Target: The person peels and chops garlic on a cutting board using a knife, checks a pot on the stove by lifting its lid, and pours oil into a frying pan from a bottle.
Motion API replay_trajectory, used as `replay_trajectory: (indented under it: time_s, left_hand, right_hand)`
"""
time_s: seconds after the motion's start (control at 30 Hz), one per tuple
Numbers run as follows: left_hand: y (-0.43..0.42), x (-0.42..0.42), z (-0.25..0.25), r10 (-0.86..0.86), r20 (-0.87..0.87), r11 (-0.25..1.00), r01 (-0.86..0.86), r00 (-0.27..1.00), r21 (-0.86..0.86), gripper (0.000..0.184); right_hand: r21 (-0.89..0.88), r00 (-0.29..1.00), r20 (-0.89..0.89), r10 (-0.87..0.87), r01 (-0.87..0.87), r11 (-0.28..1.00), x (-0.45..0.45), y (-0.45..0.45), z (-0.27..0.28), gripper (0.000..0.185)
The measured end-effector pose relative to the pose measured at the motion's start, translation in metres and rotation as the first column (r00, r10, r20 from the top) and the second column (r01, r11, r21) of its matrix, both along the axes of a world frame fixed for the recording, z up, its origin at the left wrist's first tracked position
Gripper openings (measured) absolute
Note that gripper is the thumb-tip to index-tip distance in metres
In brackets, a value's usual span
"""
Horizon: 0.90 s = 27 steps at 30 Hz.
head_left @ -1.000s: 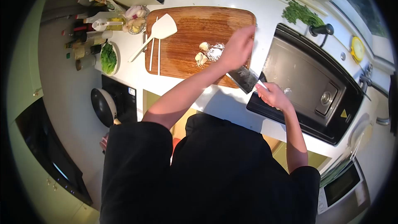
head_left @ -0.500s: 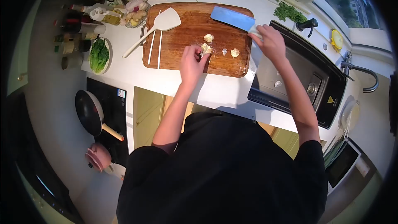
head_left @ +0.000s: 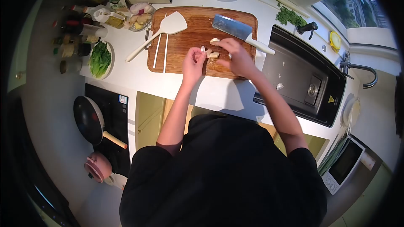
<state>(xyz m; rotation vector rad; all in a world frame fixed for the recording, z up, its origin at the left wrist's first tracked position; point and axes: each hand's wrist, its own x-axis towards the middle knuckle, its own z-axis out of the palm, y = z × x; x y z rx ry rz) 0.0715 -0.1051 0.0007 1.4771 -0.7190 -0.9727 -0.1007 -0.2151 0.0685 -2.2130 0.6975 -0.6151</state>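
Over the front part of the wooden cutting board (head_left: pixel 189 29), my left hand (head_left: pixel 194 64) pinches a small pale piece, likely garlic skin (head_left: pixel 203 48). My right hand (head_left: pixel 239 59) is just to the right, its thumb and fingers apart around the garlic pieces. One garlic clove (head_left: pixel 215 40) lies by its fingertips; crushed garlic (head_left: pixel 213 54) rests on the board between both hands. The cleaver (head_left: pixel 232 26) lies flat at the board's back right, its white handle over the edge. A cream spatula (head_left: pixel 173 23) and two white chopsticks (head_left: pixel 159 44) lie at the board's left.
The black sink (head_left: pixel 294 69) is at the right, with scraps inside and a faucet (head_left: pixel 365 70) beyond. Herbs (head_left: pixel 290 16) lie behind it. A plate of greens (head_left: pixel 100 60), bottles and a pan (head_left: pixel 89 120) on the stove are at the left.
My right hand has let go of the cleaver, which now lies on the board, and moved left to the garlic. My left hand has lifted a small piece slightly.
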Motion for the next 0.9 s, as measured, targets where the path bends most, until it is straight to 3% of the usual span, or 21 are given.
replay_trajectory:
  time_s: [0.03, 0.13, 0.27, 0.43, 0.47, 0.57, 0.7, 0.77, 0.9]
  left_hand:
    - [-0.002, 0.003, -0.003, -0.001, -0.073, 1.000, -0.001, 0.997, -0.026, 0.012]
    - [-0.006, 0.010, -0.005, -0.011, -0.244, 0.999, 0.004, 0.970, -0.032, 0.015]
    - [-0.009, 0.010, 0.020, 0.008, -0.298, 1.000, 0.001, 0.954, 0.028, 0.024]
    - [-0.009, 0.016, 0.024, -0.127, -0.423, 0.958, 0.222, 0.897, 0.183, 0.033]
    - [-0.011, 0.015, 0.023, -0.107, -0.452, 0.966, 0.199, 0.886, 0.162, 0.027]
    - [-0.016, 0.018, 0.013, -0.117, -0.307, 0.970, 0.176, 0.944, 0.169, 0.016]
    - [-0.019, 0.014, -0.002, -0.040, 0.243, 0.999, 0.043, 0.969, -0.007, 0.019]
    - [-0.018, 0.013, -0.003, -0.070, 0.323, 0.998, 0.065, 0.944, 0.027, 0.017]
    - [-0.014, 0.010, 0.006, -0.118, 0.479, 0.993, 0.091, 0.870, 0.080, 0.011]
  right_hand:
    - [0.047, 0.996, 0.086, 0.028, -0.032, 0.998, 0.010, 0.005, -0.005, 0.043]
    - [0.527, 0.994, 0.063, -0.087, 0.041, 0.849, 0.024, 0.012, -0.027, 0.033]
    - [0.657, 0.965, -0.015, -0.261, 0.206, 0.725, 0.020, 0.011, -0.037, 0.024]
    - [0.703, 0.965, 0.055, -0.255, 0.144, 0.697, 0.013, 0.013, -0.050, 0.024]
    - [0.711, 0.961, 0.083, -0.263, 0.128, 0.691, 0.013, 0.014, -0.052, 0.024]
    - [0.664, 0.957, 0.009, -0.291, 0.211, 0.717, 0.013, 0.016, -0.054, 0.025]
    - [0.752, 0.963, 0.016, -0.270, 0.166, 0.638, 0.016, 0.022, -0.047, 0.030]
    - [0.786, 0.949, 0.094, -0.302, 0.116, 0.608, 0.018, 0.029, -0.060, 0.032]
    - [0.691, 0.941, 0.044, -0.337, 0.215, 0.690, 0.022, 0.036, -0.076, 0.033]
